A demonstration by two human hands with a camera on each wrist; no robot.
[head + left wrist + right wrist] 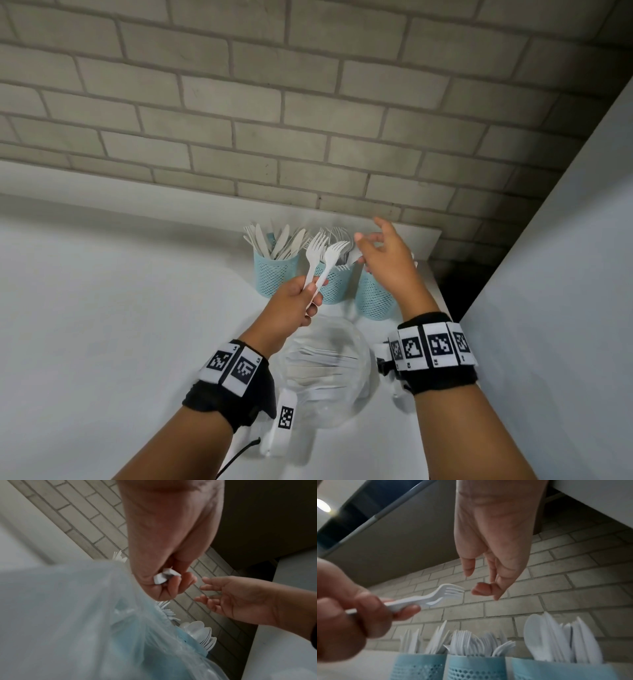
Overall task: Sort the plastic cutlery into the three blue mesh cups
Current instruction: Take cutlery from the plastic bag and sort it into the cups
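Note:
Three blue mesh cups stand in a row by the brick wall: the left cup (pixel 275 270) holds knives, the middle cup (pixel 334 284) forks, the right cup (pixel 373 299) spoons. My left hand (pixel 310 294) grips two white plastic forks (pixel 323 248) by their handles, tines up, in front of the middle cup. The handle ends (pixel 164 576) show in its fist. My right hand (pixel 371 236) hovers open above the right cup, holding nothing, fingertips close to the fork tines (pixel 452 592). The right wrist view shows the cups (pixel 474 668) from below.
A clear plastic tub (pixel 325 366) with more white cutlery sits on the white table between my wrists. The brick wall runs right behind the cups. A pale vertical panel (pixel 548 274) bounds the right side, with a dark gap beside it.

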